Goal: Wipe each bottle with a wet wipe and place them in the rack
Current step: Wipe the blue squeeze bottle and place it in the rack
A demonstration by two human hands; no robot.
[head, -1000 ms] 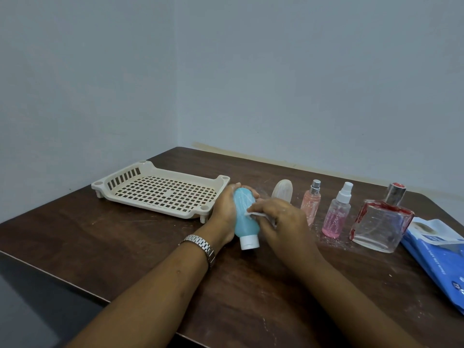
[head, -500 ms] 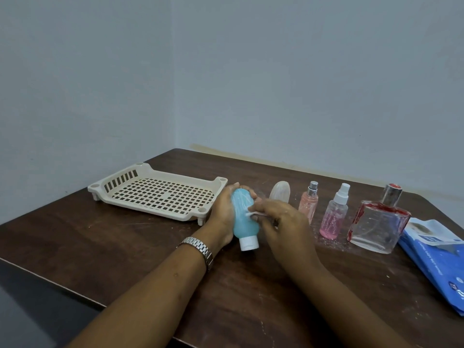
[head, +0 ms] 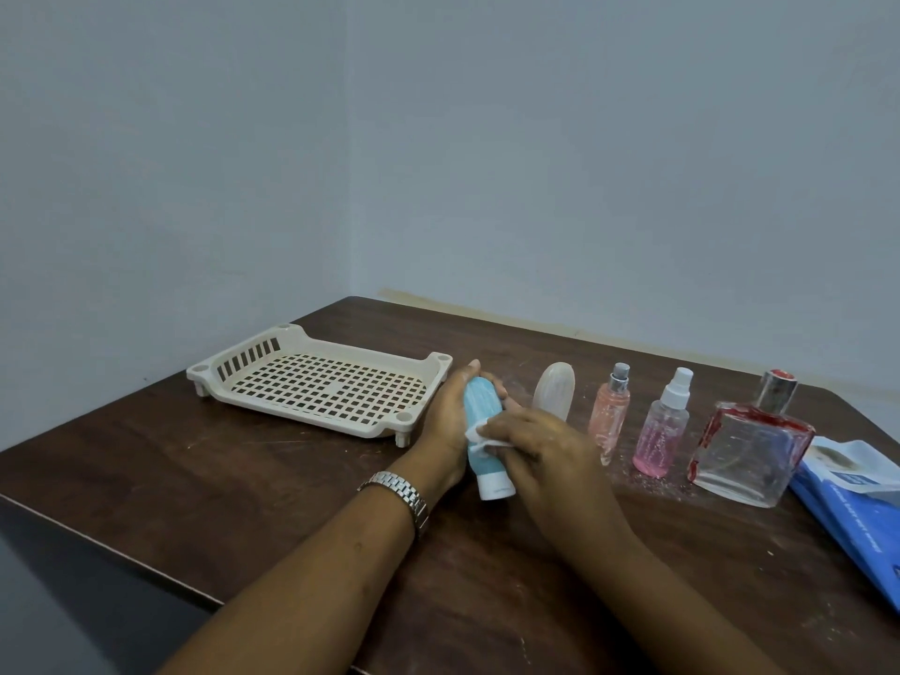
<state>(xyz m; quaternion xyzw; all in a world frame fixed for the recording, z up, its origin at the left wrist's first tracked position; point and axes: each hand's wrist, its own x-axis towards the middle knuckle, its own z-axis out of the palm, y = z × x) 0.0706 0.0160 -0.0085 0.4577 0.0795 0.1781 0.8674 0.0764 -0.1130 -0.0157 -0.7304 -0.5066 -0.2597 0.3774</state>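
Note:
My left hand (head: 445, 421) grips a light blue bottle (head: 479, 414) with a white cap (head: 496, 487) pointing toward me, held just above the table. My right hand (head: 540, 453) pinches a white wet wipe (head: 479, 437) and presses it against the bottle's side. A cream plastic rack (head: 321, 387) with a grid floor stands empty to the left of my hands. In a row to the right stand a whitish oval bottle (head: 555, 389), a pink spray bottle with a silver top (head: 609, 414), a pink spray bottle with a white top (head: 662, 428) and a large square glass bottle with red edges (head: 752, 448).
A blue pack of wet wipes (head: 857, 504) lies at the right edge of the dark wooden table (head: 272, 484). The table sits in a corner between two pale walls. Its near left edge runs diagonally below my left forearm.
The wipe in my right hand has slid down the blue bottle toward the cap. My left hand keeps its grip on the bottle in the same place.

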